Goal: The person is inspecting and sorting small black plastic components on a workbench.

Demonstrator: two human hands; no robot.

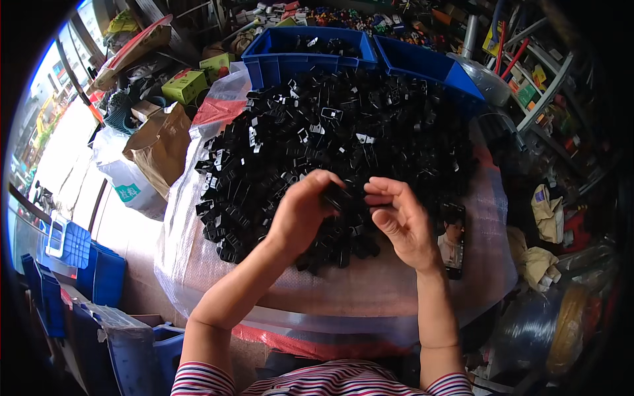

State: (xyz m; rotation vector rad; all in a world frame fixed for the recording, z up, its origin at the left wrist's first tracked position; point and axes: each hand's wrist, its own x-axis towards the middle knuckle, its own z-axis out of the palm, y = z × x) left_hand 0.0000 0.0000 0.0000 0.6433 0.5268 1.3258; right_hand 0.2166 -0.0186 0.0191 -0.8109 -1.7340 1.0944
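A large heap of small black plastic parts covers most of the table in front of me. Over the near side of the heap, my left hand is closed around one black plastic part; its exact shape is partly hidden by the fingers. My right hand is just to the right of it, thumb and fingers apart, with nothing visible between them. Right of that hand lies a phone with a lit screen showing a person.
Translucent plastic sheeting covers the table. Behind the heap stand a blue bin holding black parts and a second blue bin. Bags, including a brown paper bag, are at the left; blue crates stand at lower left. A metal rack is at right.
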